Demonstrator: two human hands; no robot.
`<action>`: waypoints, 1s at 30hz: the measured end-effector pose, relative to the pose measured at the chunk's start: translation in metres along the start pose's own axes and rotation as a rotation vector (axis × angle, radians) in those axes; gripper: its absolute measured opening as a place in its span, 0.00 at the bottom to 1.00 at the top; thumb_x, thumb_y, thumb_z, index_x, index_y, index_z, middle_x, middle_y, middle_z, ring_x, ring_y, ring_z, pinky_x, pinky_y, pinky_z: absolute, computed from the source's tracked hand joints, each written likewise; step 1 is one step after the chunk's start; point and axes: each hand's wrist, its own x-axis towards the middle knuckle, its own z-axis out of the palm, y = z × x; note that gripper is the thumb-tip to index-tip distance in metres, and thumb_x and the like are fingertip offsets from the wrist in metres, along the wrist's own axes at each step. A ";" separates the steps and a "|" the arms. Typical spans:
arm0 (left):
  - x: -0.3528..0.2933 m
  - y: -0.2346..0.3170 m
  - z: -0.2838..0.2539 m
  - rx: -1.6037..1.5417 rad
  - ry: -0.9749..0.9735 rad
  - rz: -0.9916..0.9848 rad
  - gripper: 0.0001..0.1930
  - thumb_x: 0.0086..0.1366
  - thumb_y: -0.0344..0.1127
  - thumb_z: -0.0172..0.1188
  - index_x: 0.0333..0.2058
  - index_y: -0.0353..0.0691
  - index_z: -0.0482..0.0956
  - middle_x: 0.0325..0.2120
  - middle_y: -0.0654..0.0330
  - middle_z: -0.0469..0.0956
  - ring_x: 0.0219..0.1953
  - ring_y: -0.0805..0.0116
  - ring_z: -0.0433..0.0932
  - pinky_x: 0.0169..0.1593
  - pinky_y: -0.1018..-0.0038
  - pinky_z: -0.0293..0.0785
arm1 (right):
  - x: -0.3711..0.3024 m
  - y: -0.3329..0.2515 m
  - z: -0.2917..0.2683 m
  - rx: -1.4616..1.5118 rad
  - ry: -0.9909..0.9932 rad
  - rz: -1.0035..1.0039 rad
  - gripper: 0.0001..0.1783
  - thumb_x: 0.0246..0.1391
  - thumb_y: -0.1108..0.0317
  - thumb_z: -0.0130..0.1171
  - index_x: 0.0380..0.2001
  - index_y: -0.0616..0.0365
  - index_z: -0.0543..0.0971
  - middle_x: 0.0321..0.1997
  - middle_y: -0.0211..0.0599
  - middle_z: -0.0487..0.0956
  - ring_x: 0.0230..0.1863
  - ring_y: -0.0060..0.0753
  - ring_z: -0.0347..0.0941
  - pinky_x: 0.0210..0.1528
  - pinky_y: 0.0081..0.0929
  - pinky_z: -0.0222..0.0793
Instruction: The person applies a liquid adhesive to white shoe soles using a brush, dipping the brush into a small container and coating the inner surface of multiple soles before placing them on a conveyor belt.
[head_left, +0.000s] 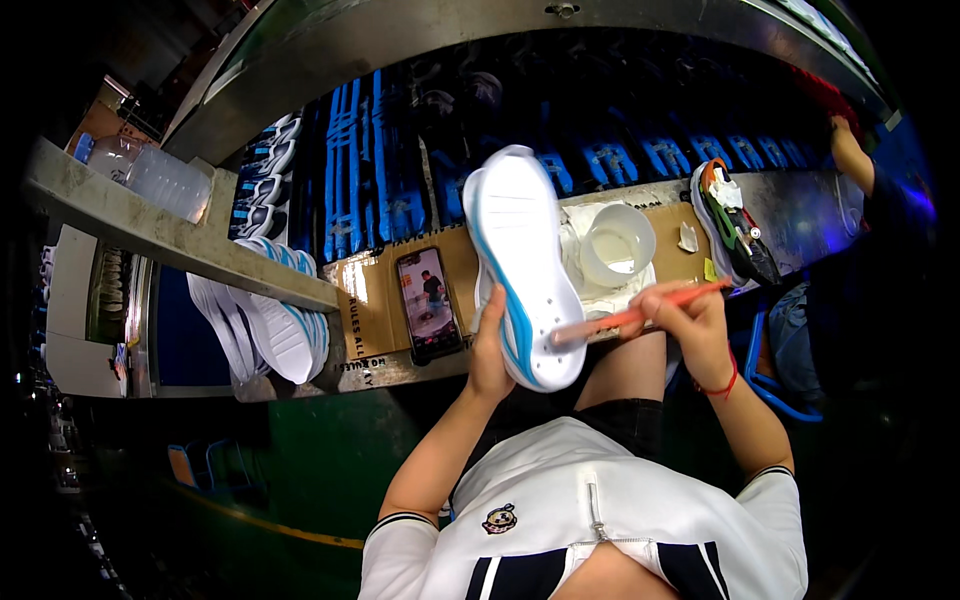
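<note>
My left hand (490, 346) grips a white shoe sole (522, 235) with a light-blue edge by its side near the heel, its hollow face turned up and its toe pointing away from me. A row of small holes shows in the heel part. In my right hand (690, 318) is a brush (640, 312) with an orange-red handle, its bristles at the heel of the sole, slightly blurred. Beyond my right hand stands a translucent plastic cup (618, 245) on white, stained paper, with whitish liquid low inside.
A phone (428, 303) lies on the cardboard (370, 315) left of the sole. More white-and-blue soles (280, 325) are stacked farther left. At the right sits a multicoloured shoe (735, 225); another person's arm (852, 158) reaches in. A metal beam (180, 225) crosses the left side; blue racks (355, 165) stand behind.
</note>
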 end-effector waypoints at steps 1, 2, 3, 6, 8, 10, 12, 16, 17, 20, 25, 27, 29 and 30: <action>-0.004 -0.001 0.001 -0.037 -0.043 -0.067 0.31 0.69 0.53 0.37 0.60 0.34 0.55 0.53 0.48 0.68 0.52 0.60 0.72 0.55 0.64 0.69 | 0.010 -0.006 -0.005 0.022 0.024 0.024 0.11 0.57 0.71 0.53 0.33 0.70 0.79 0.27 0.42 0.81 0.28 0.25 0.76 0.32 0.20 0.69; -0.008 -0.001 0.002 -0.025 -0.083 -0.120 0.33 0.68 0.55 0.36 0.61 0.33 0.54 0.53 0.47 0.68 0.50 0.57 0.74 0.54 0.62 0.71 | 0.020 -0.008 -0.010 -0.071 0.005 -0.017 0.13 0.58 0.69 0.51 0.33 0.71 0.78 0.26 0.42 0.81 0.27 0.25 0.76 0.33 0.19 0.68; -0.011 -0.002 0.002 -0.047 -0.115 -0.175 0.32 0.69 0.54 0.36 0.61 0.33 0.54 0.53 0.46 0.68 0.50 0.56 0.74 0.54 0.61 0.72 | 0.030 -0.004 -0.013 -0.115 0.046 -0.029 0.13 0.58 0.66 0.52 0.32 0.68 0.78 0.25 0.39 0.81 0.26 0.22 0.74 0.31 0.16 0.62; -0.024 0.003 0.004 -0.105 -0.189 -0.302 0.32 0.69 0.52 0.35 0.62 0.32 0.53 0.54 0.43 0.68 0.52 0.53 0.73 0.55 0.61 0.71 | 0.063 -0.002 -0.034 -0.169 0.106 -0.130 0.14 0.58 0.66 0.51 0.33 0.68 0.79 0.26 0.39 0.81 0.27 0.20 0.73 0.32 0.16 0.62; -0.025 0.002 -0.001 -0.207 -0.248 -0.330 0.32 0.69 0.51 0.35 0.62 0.32 0.54 0.54 0.42 0.67 0.52 0.52 0.73 0.55 0.60 0.72 | 0.081 0.003 -0.049 -0.167 0.178 -0.261 0.13 0.59 0.68 0.53 0.36 0.71 0.78 0.29 0.43 0.81 0.29 0.23 0.76 0.35 0.18 0.68; -0.027 0.003 -0.002 -0.242 -0.250 -0.342 0.32 0.69 0.51 0.35 0.62 0.32 0.54 0.54 0.41 0.67 0.51 0.51 0.74 0.53 0.60 0.73 | 0.089 0.002 -0.056 -0.210 0.142 -0.331 0.13 0.59 0.68 0.53 0.37 0.70 0.78 0.29 0.43 0.81 0.31 0.24 0.76 0.36 0.18 0.69; -0.028 0.005 0.000 -0.205 -0.195 -0.345 0.32 0.68 0.52 0.35 0.62 0.31 0.53 0.54 0.41 0.67 0.50 0.51 0.75 0.52 0.61 0.74 | 0.088 0.001 -0.056 -0.264 0.116 -0.365 0.12 0.59 0.68 0.53 0.36 0.69 0.78 0.29 0.41 0.81 0.31 0.24 0.76 0.36 0.19 0.70; -0.023 0.002 -0.013 -0.320 -0.289 -0.348 0.31 0.70 0.52 0.36 0.62 0.35 0.54 0.54 0.47 0.68 0.52 0.57 0.74 0.54 0.62 0.73 | 0.068 0.003 -0.043 -0.423 0.085 -0.454 0.10 0.58 0.70 0.54 0.36 0.67 0.79 0.30 0.38 0.81 0.32 0.25 0.77 0.35 0.19 0.71; -0.022 0.004 -0.013 -0.301 -0.284 -0.263 0.31 0.69 0.53 0.36 0.61 0.34 0.55 0.53 0.47 0.69 0.51 0.57 0.74 0.54 0.63 0.73 | 0.062 0.004 -0.040 -0.458 0.084 -0.476 0.09 0.58 0.70 0.55 0.36 0.66 0.79 0.31 0.38 0.81 0.32 0.25 0.77 0.34 0.19 0.71; -0.012 0.007 -0.011 -0.245 -0.350 -0.149 0.33 0.68 0.55 0.36 0.60 0.31 0.56 0.48 0.47 0.72 0.47 0.59 0.76 0.51 0.64 0.74 | 0.039 0.012 -0.021 -0.344 0.044 -0.342 0.08 0.56 0.73 0.56 0.36 0.66 0.79 0.31 0.38 0.82 0.33 0.25 0.78 0.35 0.20 0.72; 0.002 -0.001 -0.009 0.019 0.041 0.153 0.31 0.69 0.55 0.36 0.59 0.36 0.59 0.51 0.52 0.71 0.52 0.62 0.72 0.55 0.66 0.67 | 0.013 0.006 0.001 -0.598 -0.118 -0.543 0.07 0.52 0.74 0.57 0.34 0.62 0.81 0.28 0.35 0.82 0.31 0.26 0.78 0.36 0.21 0.70; 0.006 0.002 -0.006 0.081 0.178 0.221 0.31 0.69 0.55 0.36 0.59 0.36 0.59 0.52 0.52 0.70 0.52 0.62 0.72 0.56 0.65 0.66 | 0.002 0.002 0.007 -0.580 -0.188 -0.488 0.07 0.53 0.74 0.57 0.34 0.62 0.80 0.29 0.37 0.82 0.31 0.26 0.78 0.36 0.21 0.71; 0.003 0.005 -0.009 0.071 0.104 0.163 0.31 0.68 0.56 0.37 0.60 0.36 0.58 0.54 0.52 0.68 0.54 0.60 0.70 0.57 0.65 0.66 | -0.001 0.002 0.009 -0.205 -0.194 -0.228 0.08 0.55 0.73 0.55 0.34 0.67 0.79 0.29 0.41 0.82 0.29 0.26 0.78 0.35 0.20 0.72; 0.000 0.005 -0.012 0.075 0.076 0.135 0.32 0.68 0.56 0.37 0.60 0.36 0.58 0.54 0.51 0.67 0.54 0.60 0.70 0.57 0.65 0.65 | 0.002 0.001 0.008 -0.049 -0.177 -0.090 0.08 0.56 0.72 0.55 0.34 0.68 0.79 0.29 0.42 0.82 0.29 0.26 0.78 0.34 0.20 0.72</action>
